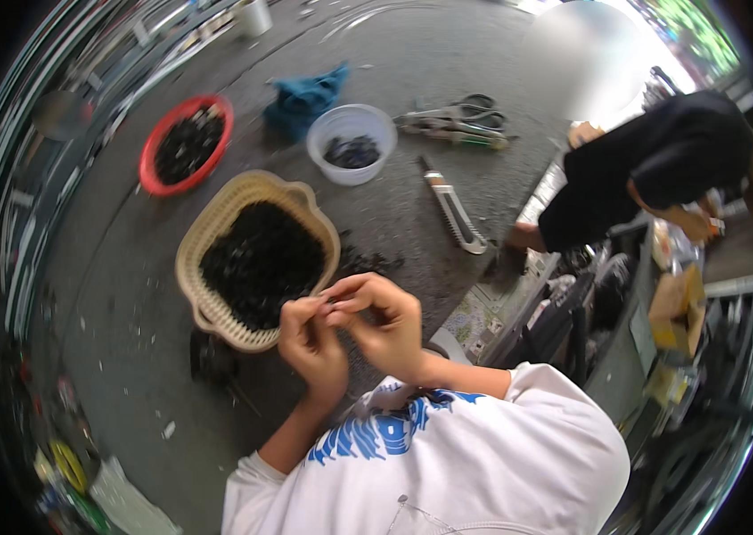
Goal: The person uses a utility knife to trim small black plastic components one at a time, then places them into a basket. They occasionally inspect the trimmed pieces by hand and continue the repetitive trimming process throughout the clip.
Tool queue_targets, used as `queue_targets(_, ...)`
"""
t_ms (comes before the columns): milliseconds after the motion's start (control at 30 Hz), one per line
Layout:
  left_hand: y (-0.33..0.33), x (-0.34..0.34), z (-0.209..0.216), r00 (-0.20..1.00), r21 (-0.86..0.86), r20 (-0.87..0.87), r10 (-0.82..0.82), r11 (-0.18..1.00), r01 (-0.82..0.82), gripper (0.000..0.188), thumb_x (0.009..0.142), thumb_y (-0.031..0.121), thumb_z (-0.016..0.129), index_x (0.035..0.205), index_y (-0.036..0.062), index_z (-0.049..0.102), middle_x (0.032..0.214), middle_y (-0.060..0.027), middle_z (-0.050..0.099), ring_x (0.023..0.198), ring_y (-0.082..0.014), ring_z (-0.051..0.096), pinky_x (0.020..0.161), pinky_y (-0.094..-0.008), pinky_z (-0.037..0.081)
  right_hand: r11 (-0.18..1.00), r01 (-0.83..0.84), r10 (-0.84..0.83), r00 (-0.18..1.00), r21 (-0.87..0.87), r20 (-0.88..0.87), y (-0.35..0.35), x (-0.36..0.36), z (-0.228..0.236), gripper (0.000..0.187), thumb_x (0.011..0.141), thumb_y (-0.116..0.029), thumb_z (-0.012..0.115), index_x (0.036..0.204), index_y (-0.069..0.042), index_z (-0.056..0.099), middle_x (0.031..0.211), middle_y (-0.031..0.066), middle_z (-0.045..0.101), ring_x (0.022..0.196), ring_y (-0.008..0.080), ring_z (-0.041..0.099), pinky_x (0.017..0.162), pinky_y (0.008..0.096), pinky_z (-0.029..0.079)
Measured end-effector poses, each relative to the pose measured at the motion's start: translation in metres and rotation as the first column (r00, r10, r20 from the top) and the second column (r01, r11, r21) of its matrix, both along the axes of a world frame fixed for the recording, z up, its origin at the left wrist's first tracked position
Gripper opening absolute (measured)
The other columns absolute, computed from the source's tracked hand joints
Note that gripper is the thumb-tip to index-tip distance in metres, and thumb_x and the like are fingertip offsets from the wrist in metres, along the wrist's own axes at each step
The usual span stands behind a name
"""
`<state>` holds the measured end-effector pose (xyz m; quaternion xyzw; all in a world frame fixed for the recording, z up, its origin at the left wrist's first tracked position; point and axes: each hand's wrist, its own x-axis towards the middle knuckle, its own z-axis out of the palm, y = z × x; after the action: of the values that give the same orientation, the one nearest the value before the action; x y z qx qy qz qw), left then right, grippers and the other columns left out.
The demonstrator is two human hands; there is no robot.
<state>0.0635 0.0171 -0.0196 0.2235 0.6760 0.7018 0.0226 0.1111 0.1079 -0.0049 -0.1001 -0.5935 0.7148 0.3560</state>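
Observation:
My left hand [312,346] and my right hand [378,323] meet at the fingertips, just past the near right rim of a cream plastic basket [191,234]. Both are closed in a pinch around a tiny dark piece, too small and blurred to name. Small black pieces [262,263] fill much of the basket. Beyond it stands a translucent white tub [378,120] with a few dark pieces at its bottom. A red bowl [152,176] to the far left holds more dark bits. Some black crumbs [372,262] lie on the table right of the basket.
A utility knife [455,212] lies on the grey table [127,357], with scissors and pliers [458,123] beyond it. A blue cloth [303,100] is crumpled behind the tub. Another person in black [653,160] bends at the right, near a cardboard box [678,308].

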Motion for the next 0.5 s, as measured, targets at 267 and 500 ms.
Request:
queue_targets(267, -0.005, -0.010, 0.010, 0.958, 0.311, 0.211, -0.193, 0.943, 0.121, 0.008, 0.094, 0.007, 0.067, 0.101, 0.0043, 0.063, 0.101, -0.0061, 0.065, 0.097, -0.0127, 0.064, 0.077, -0.0270, 0.052, 0.943, 0.028, -0.076, 0.988, 0.332, 0.133, 0.008, -0.005, 0.014, 0.011, 0.076, 0.007, 0.076, 0.082, 0.001, 0.069, 0.099, 0.0168, 0.069, 0.095, 0.0270, 0.069, 0.083, 0.0362, 0.056)
queue_targets(500, 0.001, -0.026, 0.004, 0.911, 0.571, 0.253, -0.326, 0.810, 0.131, 0.012, 0.096, 0.007, 0.066, 0.106, -0.0004, 0.066, 0.109, -0.0058, 0.062, 0.095, -0.0097, 0.063, 0.081, -0.0224, 0.051, 0.902, -0.074, -0.005, 0.983, 0.425, 0.182, 0.020, -0.022, 0.013, 0.005, 0.093, 0.000, 0.064, 0.097, 0.002, 0.065, 0.100, 0.0089, 0.064, 0.090, 0.0187, 0.062, 0.081, 0.0303, 0.053)
